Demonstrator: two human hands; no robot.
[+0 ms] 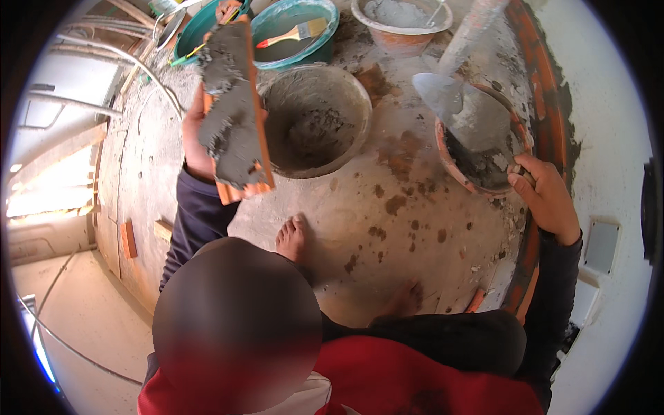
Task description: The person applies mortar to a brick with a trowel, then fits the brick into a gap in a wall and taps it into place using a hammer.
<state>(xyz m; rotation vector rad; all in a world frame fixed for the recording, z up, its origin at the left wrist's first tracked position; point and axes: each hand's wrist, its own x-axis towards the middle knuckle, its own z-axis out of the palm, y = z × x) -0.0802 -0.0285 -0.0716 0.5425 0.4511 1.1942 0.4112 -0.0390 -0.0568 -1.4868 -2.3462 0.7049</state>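
My left hand (197, 138) is closed around the side of an orange clay brick (263, 149), lifted beside a large mortar bowl. Wet grey mortar (232, 111) is spread over the brick's upper face, ragged along its left edge. My right hand (546, 194) grips a trowel (439, 93) by its handle. The trowel's blade lies over a reddish bowl (456, 169), pointing up and to the left, with a lump of mortar on it. Some of the left hand's fingers are hidden behind the brick.
The large bowl (356, 145) has mortar in its bottom. Behind it, a teal basin (332, 38) of grey water has a paintbrush (297, 32) across it. Another mortar bowl (401, 41) stands farther back. A brick course (550, 104) runs along the right wall. My bare foot (290, 238) is below.
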